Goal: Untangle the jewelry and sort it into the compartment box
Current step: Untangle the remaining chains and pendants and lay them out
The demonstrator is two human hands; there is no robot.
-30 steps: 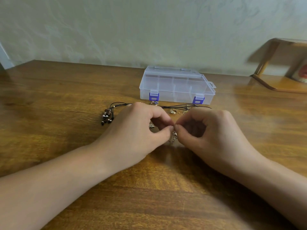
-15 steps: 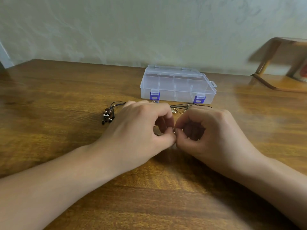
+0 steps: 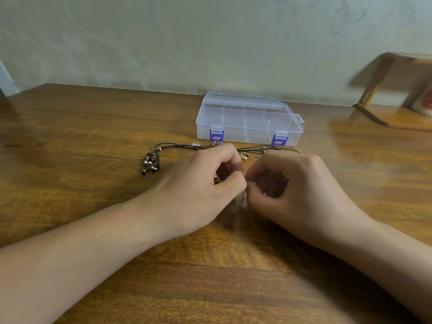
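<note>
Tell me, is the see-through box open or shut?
Shut. The compartment box has its lid down flat and both purple latches clipped over its front.

Looks like a home room. Glossy varnished wooden table (image 3: 70, 141) pushed against a pale textured wall (image 3: 163, 38), small wooden stand (image 3: 395, 94) at the right edge, clear plastic compartment box (image 3: 247, 118) with jewelry (image 3: 152, 160) beside it.
</note>
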